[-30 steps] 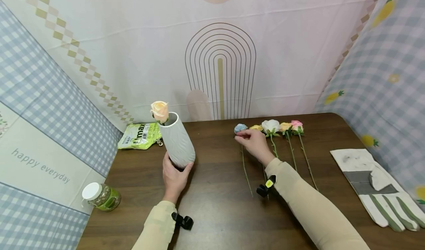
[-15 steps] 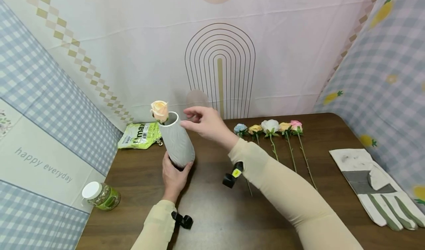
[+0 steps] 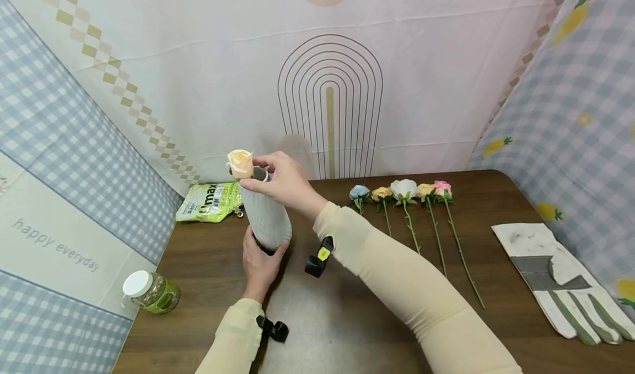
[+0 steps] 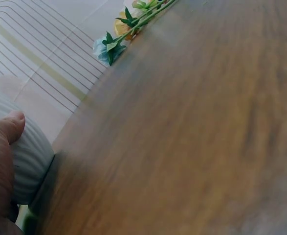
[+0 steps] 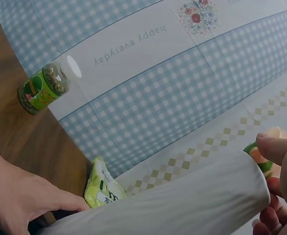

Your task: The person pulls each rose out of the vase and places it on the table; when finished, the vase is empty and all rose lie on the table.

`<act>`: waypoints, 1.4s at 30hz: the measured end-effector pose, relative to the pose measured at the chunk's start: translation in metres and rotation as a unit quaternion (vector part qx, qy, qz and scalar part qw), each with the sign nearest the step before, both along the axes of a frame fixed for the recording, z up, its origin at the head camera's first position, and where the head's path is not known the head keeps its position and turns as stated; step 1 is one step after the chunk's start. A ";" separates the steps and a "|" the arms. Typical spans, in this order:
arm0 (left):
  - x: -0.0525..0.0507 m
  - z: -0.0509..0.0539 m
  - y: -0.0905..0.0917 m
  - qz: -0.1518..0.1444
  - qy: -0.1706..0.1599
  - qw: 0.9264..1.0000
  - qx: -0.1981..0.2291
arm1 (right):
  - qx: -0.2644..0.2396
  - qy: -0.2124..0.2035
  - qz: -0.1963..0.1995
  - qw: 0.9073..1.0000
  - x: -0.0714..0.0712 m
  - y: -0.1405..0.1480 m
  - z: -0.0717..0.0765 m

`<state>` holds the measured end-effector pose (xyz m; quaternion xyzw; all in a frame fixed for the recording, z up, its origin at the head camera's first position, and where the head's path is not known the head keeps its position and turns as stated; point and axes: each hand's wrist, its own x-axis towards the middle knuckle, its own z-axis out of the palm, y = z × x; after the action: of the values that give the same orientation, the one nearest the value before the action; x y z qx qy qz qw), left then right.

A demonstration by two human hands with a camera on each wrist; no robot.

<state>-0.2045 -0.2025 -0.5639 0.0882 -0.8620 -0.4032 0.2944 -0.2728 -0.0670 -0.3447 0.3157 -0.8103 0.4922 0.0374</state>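
Note:
A white ribbed vase (image 3: 268, 219) stands tilted to the left above the table, and my left hand (image 3: 262, 263) grips it near its base. In the left wrist view, the thumb of my left hand (image 4: 1, 152) lies along the vase (image 4: 31, 161). One peach rose (image 3: 241, 164) sticks out of the vase mouth, its stem hidden inside. My right hand (image 3: 283, 181) is at the vase mouth, thumb and forefinger pinching the rose just under its bloom. The right wrist view has the thumb of that hand (image 5: 285, 161) against the rose (image 5: 275, 132), beside the rim.
Several roses lie in a row on the right of the table: blue (image 3: 359, 192), yellow (image 3: 381, 193), white (image 3: 404, 188), orange (image 3: 425, 190) and pink (image 3: 442, 188). Work gloves (image 3: 560, 280) are at far right. A green pouch (image 3: 208, 203) and a lidded jar (image 3: 154, 294) are left.
My right hand has gone from beside the blue rose leftward to the vase mouth and taken hold of the peach rose. The left hand still grips the vase.

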 end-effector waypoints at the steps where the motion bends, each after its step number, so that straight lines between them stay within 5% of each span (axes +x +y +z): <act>1: 0.000 0.000 0.000 0.000 0.001 1.000 -0.001 | 0.001 0.000 -0.004 1.000 0.001 -0.001 0.000; 22: -0.001 0.002 0.000 0.002 0.011 1.000 -0.013 | 0.048 0.053 -0.053 0.996 0.011 -0.017 -0.005; 42: -0.001 0.000 0.000 0.002 0.007 1.000 -0.011 | -0.054 0.026 -0.064 0.996 0.011 -0.013 -0.005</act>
<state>-0.2052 -0.2029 -0.5636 0.0838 -0.8639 -0.3941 0.3023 -0.2617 -0.0804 -0.3502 0.2736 -0.8000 0.5231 0.1071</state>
